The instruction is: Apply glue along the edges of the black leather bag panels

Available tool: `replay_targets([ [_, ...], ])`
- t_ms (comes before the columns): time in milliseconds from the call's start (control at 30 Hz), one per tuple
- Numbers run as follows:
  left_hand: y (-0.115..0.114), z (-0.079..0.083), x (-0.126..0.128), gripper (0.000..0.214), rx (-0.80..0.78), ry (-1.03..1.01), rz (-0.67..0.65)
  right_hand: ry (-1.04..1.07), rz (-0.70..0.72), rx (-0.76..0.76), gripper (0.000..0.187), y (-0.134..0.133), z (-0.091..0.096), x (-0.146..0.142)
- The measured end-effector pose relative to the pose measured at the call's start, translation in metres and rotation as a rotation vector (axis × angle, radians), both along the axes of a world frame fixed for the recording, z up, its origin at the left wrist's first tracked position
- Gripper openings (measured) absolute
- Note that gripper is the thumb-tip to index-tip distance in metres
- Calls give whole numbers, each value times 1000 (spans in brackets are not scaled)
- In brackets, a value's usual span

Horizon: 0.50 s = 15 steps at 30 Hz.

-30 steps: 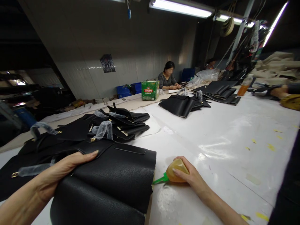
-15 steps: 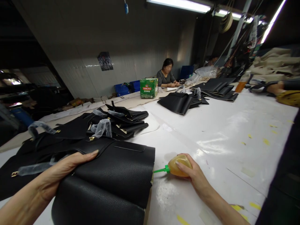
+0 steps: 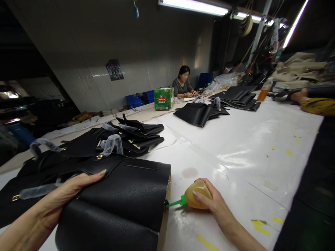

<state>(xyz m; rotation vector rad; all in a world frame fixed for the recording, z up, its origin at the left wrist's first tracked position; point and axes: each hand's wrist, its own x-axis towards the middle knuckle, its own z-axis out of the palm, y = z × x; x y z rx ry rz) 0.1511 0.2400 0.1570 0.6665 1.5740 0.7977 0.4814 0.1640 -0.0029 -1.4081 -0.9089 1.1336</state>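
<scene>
The left hand [image 3: 74, 191] clasps a black leather piece [image 3: 128, 190] at the near side of the bench [image 3: 235, 139]. The right hand [image 3: 213, 197] grips an amber squeeze bottle [image 3: 195, 197], its green nozzle [image 3: 176, 202] at the piece's right edge.

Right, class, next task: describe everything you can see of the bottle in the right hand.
The bottle has a rounded, translucent, yellowish body, apparently plastic, and a green cap with a thin nozzle. It is tipped sideways, nozzle pointing left, gripped in the right hand, thumb across its side. The nozzle's tip is at the edge of the black piece; whether the body rests on the table is unclear.
</scene>
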Motion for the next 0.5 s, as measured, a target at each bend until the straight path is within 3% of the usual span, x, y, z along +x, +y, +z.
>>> replay_targets([
  [200, -1, -5, -3, 40, -40, -85, -28, -18, -64, 6, 43, -6, -1, -2],
  [367, -4, -3, -2, 38, -34, -85, -36, -46, 26, 12, 42, -12, 1, -4],
  [500, -4, -4, -6, 30, -26, -114, -58, -42, -62, 24, 43, -12, 5, -5],
])
